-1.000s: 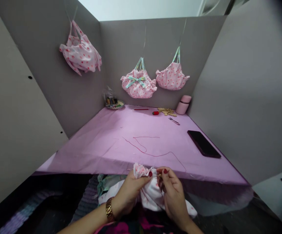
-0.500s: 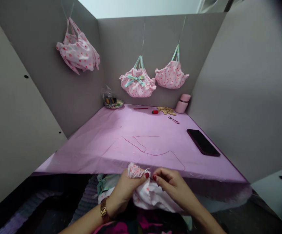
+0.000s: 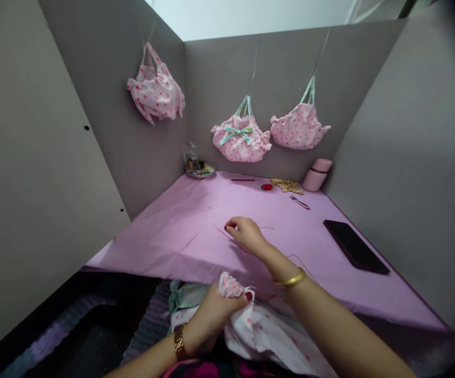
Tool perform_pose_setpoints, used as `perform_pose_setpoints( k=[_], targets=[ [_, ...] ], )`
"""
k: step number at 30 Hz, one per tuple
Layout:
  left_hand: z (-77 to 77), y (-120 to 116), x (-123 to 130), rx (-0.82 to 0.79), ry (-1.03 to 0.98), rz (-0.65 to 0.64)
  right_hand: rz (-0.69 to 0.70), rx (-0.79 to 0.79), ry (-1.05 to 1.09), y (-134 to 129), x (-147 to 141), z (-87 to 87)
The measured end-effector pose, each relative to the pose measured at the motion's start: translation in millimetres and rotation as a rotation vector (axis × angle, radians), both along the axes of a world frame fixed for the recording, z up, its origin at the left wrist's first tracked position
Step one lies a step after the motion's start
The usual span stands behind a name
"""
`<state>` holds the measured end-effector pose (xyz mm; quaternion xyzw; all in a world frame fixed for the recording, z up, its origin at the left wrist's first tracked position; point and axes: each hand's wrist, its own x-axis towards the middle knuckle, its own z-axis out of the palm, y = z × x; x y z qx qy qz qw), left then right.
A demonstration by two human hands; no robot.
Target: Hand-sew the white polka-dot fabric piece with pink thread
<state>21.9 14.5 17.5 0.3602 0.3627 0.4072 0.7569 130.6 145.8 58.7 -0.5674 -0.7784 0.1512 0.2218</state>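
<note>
My left hand (image 3: pixel 215 315) is closed around gathered white fabric with pink dots (image 3: pixel 243 331), its thumb pressed on the cloth near the table's front edge. The fabric drapes down over my lap. My right hand (image 3: pixel 245 233) is over the middle of the purple table (image 3: pixel 164 226), with thumb and forefinger pinched together beside a red thread (image 3: pixel 220 229). Whatever those fingertips hold is too small to make out. Part of the thread lies hidden beneath my right hand and forearm.
Three dotted fabric pieces hang on the grey panels, one with a green bow (image 3: pixel 238 135). At the back are a small basket (image 3: pixel 207 170), a red spool (image 3: pixel 267 187), thread snips (image 3: pixel 300 202) and a pink bottle (image 3: pixel 317 175). A black phone (image 3: pixel 355 245) lies at the right.
My right hand has left the fabric and moved forward over the table to the thread. My left hand still grips the cloth. The whole view has shifted, with things appearing farther right.
</note>
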Motion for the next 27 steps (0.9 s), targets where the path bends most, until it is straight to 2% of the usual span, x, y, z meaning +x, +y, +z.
perform_pose_setpoints(
  k=[4,8,12,15,17,19,23,27],
  targets=[
    [-0.1,0,-8,0.005,-0.098,0.018,-0.053,-0.095,-0.112,34,-32,-13.8],
    [-3.3,1,-14,-0.024,-0.147,0.027,-0.108,-0.149,-0.118,45,-45,-28.4],
    [-4.7,0,-21,-0.04,-0.127,0.049,-0.154,-0.163,0.009,44,-46,-36.5],
    [-3.4,-1,-27,-0.011,-0.145,0.05,-0.174,-0.157,0.192,41,-35,-28.9],
    [-3.6,-1,-31,-0.013,-0.126,0.059,-0.2,-0.14,0.343,40,-19,-11.9],
    [-4.9,0,-33,-0.035,-0.089,0.071,-0.24,-0.092,0.499,38,6,16.5],
    [-6.1,1,-31,-0.045,-0.101,0.048,-0.334,0.092,0.788,24,68,96.9],
    [-4.5,-1,-25,-0.083,-0.109,0.071,-0.362,0.24,0.973,-8,115,172.1]
  ],
)
